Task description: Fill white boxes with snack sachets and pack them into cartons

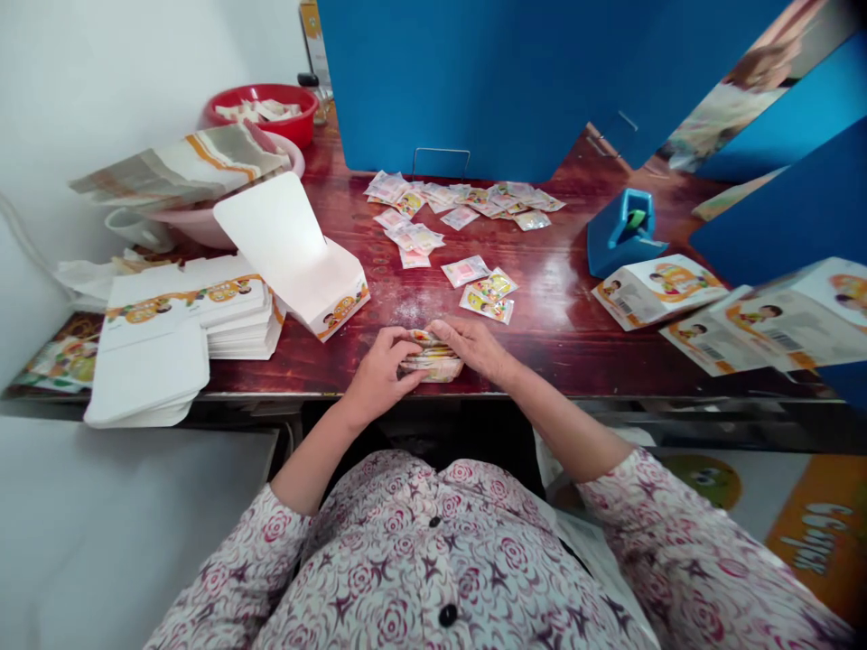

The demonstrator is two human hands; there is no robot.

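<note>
Sachets [432, 357] between left hand [379, 375], right hand [472, 348]

head view, forward and down, near sachet stack [432, 359]

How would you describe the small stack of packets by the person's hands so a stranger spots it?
Start at the front edge of the dark red wooden table. Between the left hand and right hand sits a small stack of printed sachets. Unlike the loose sachets farther back, these are piled together under both hands.

Sachet stack [431, 363] partly hidden under left hand [379, 370], right hand [470, 348] (print too small).
</note>
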